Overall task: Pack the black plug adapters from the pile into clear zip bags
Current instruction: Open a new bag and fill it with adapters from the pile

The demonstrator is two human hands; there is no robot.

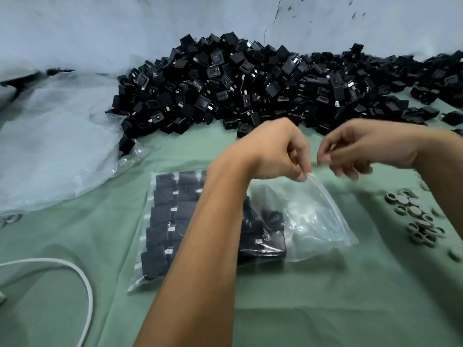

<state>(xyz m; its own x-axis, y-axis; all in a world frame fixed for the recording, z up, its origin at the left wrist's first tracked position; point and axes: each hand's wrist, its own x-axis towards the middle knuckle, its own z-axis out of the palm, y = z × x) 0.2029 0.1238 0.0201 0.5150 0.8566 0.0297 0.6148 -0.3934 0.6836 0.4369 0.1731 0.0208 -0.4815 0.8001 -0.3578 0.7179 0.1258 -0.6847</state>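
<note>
Adapters in black fill most of the clear zip bag [308, 216] lying on the green-covered bench [300, 296] in front of you, packed in rows. Your left hand [273, 151] pinches the bag's open top corner between thumb and fingertips, lifting it. Your right hand [360, 149] hovers just beside it, fingers curled, too blurred to tell whether it holds anything. The pile of plug adapters [250, 81] heaps against the wall behind. Grey rings [418, 219] lie to your right, a white cable [75, 276] to your left. No writing is legible.
</note>
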